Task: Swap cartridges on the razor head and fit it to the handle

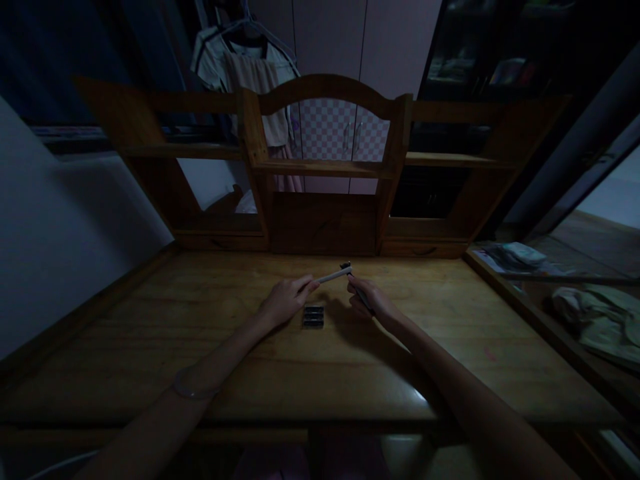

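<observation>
My left hand (286,301) is closed on a slim light-coloured stick (331,275), which points right and slightly up above the tabletop. At its far end sits a small dark piece (345,265), too dim to name. My right hand (375,301) is closed around a thin dark handle-like object (365,301); its upper end meets or nearly meets the stick's end. Whether the two touch I cannot tell. On the table between and below my hands lies a small dark rectangular pack (313,317) with several strips side by side.
The wooden desk (225,380) carries a shelf unit (325,170) with drawers along its back. To the right, a lower surface holds papers (520,255) and pale crumpled cloth (605,320). A shirt (215,60) hangs behind the shelf, before a pink cabinet (330,40).
</observation>
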{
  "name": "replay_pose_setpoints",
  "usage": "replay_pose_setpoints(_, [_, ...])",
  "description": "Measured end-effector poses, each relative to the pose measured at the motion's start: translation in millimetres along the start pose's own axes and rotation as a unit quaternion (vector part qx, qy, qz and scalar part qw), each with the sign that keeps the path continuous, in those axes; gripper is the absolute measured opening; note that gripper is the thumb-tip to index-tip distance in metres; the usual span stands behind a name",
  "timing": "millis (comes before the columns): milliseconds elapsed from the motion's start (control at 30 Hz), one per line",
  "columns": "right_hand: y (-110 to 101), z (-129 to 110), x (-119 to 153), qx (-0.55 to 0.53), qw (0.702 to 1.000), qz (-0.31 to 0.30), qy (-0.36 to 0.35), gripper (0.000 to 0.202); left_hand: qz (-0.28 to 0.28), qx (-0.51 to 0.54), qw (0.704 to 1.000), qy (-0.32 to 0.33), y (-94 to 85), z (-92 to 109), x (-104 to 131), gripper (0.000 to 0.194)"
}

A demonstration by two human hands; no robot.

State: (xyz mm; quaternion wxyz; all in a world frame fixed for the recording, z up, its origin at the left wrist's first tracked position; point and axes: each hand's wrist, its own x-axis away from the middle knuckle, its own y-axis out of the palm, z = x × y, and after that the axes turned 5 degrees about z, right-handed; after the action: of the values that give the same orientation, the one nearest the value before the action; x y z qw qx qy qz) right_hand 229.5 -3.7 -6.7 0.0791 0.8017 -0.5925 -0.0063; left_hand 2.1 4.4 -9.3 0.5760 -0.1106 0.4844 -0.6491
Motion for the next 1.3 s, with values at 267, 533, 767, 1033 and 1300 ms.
replay_pose_setpoints(267, [1,-7,1,-0.033,0.999,0.012,0.001,0.039,0.061,0.0,0.998,-0.022,2.0,-2,-3,0.037])
replay_pose_setpoints(533, [-3,-11,6,-0.101,0.995,-0.01,-0.007,0.038,0.096,0.111,0.988,-0.046,-10.6,-6,-8,0.038])
replay_pose_setpoints(767, [1,-8,4,-0.085,0.996,-0.014,0.011,0.037,0.067,0.077,0.994,-0.044,1.2,-2,-8,0.038])
replay_pose_setpoints(1033, [0,-12,6,-0.087,0.996,-0.009,0.003,0.036,0.064,0.114,0.991,-0.033,-7.9,-9,-8,0.037])
replay_pose_setpoints(1300, [-2,-4,1,-0.091,0.996,-0.01,0.005,0.038,0.079,0.111,0.987,-0.081,-2.1,-9,-10,0.039])
